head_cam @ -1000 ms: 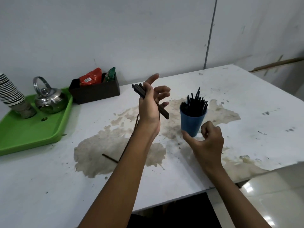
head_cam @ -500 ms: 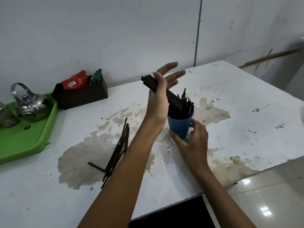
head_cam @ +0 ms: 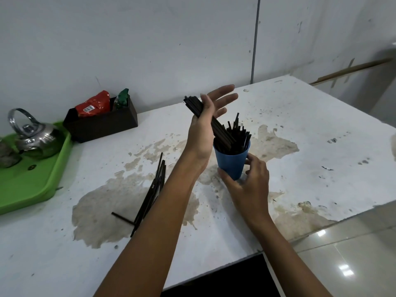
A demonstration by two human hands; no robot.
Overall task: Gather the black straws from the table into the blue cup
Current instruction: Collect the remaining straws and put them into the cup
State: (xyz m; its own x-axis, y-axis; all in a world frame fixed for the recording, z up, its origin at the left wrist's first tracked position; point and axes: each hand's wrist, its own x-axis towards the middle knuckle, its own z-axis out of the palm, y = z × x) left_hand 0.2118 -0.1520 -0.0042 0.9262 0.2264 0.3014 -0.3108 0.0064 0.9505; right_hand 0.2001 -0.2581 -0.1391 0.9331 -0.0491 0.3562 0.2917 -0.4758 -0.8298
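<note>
The left hand (head_cam: 205,125) is raised above the blue cup (head_cam: 231,160), fingers spread wide, with a bundle of black straws (head_cam: 211,123) pinned between the thumb and the palm. The bundle slants down to the right, and its lower end sits inside the cup's mouth among the straws (head_cam: 239,136) already standing there. The right hand (head_cam: 249,181) wraps around the lower part of the cup from the near side, thumb on its left wall and fingers on its right, holding it upright on the stained white tabletop (head_cam: 300,125). More straws (head_cam: 153,189) lie loose on the tabletop to the left of the left forearm, in a narrow pile running toward the near edge, with one short piece lying crosswise at its near end. At the far left a green tray (head_cam: 32,189) carries a metal kettle (head_cam: 34,136). Beside it a dark box (head_cam: 102,123) against the wall holds a red packet (head_cam: 94,105) and a green one (head_cam: 122,97).
</note>
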